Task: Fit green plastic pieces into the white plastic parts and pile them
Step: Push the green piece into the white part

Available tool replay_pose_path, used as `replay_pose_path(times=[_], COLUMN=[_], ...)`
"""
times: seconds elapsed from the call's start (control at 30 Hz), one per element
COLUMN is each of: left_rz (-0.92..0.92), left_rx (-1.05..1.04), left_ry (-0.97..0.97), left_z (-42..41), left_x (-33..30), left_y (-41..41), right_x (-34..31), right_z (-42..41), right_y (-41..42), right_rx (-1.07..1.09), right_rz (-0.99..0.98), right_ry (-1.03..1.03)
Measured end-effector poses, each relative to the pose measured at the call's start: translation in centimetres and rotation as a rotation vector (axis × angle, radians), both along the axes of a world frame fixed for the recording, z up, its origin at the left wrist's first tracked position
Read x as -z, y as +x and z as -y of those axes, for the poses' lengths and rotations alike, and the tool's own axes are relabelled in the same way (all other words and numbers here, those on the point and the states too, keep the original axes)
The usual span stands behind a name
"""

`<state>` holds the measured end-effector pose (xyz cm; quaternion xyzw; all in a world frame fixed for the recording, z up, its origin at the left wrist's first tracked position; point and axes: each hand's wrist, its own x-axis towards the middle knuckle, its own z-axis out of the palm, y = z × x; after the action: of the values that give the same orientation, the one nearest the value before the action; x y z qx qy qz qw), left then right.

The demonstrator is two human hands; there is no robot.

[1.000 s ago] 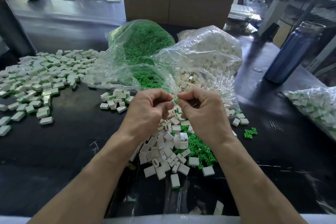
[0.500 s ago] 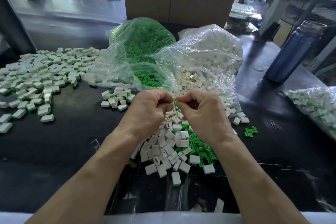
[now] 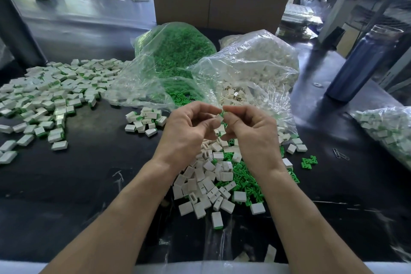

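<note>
My left hand (image 3: 185,132) and my right hand (image 3: 251,133) meet above a heap of loose white parts (image 3: 206,182) and green pieces (image 3: 246,184). Between their fingertips sits a small white part (image 3: 219,118) with a sliver of green at its top. Left-hand fingers pinch it from the left, and the right thumb and forefinger pinch its top edge. A wide spread of fitted white-and-green parts (image 3: 55,93) lies on the black table at the left, with a smaller cluster (image 3: 144,121) nearer my left hand.
An open clear bag of green pieces (image 3: 175,51) and one of white parts (image 3: 255,66) lie behind my hands. A blue bottle (image 3: 360,64) stands at the right, a bag of fitted parts (image 3: 387,129) at the right edge. A cardboard box (image 3: 218,4) sits behind.
Both hands have opened apart slightly, so the white part between the fingertips now shows where before only a green tip was seen. The view has shifted a little.
</note>
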<state>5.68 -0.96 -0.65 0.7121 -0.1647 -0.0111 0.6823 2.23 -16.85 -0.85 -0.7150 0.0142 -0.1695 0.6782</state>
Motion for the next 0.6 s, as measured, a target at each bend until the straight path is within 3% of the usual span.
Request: replay_pose_path(times=[0.4, 0.6], left_rz=[0.084, 0.093], left_rx=[0.049, 0.055], left_ry=[-0.061, -0.083], left_z=[-0.03, 0.02], left_x=[0.13, 0.31], left_y=[-0.22, -0.11], right_x=[-0.07, -0.11], right_z=[0.06, 0.5], right_y=[-0.29, -0.14], right_rx=[-0.068, -0.086], right_rz=[-0.047, -0.067], right_ry=[0.182, 0.154])
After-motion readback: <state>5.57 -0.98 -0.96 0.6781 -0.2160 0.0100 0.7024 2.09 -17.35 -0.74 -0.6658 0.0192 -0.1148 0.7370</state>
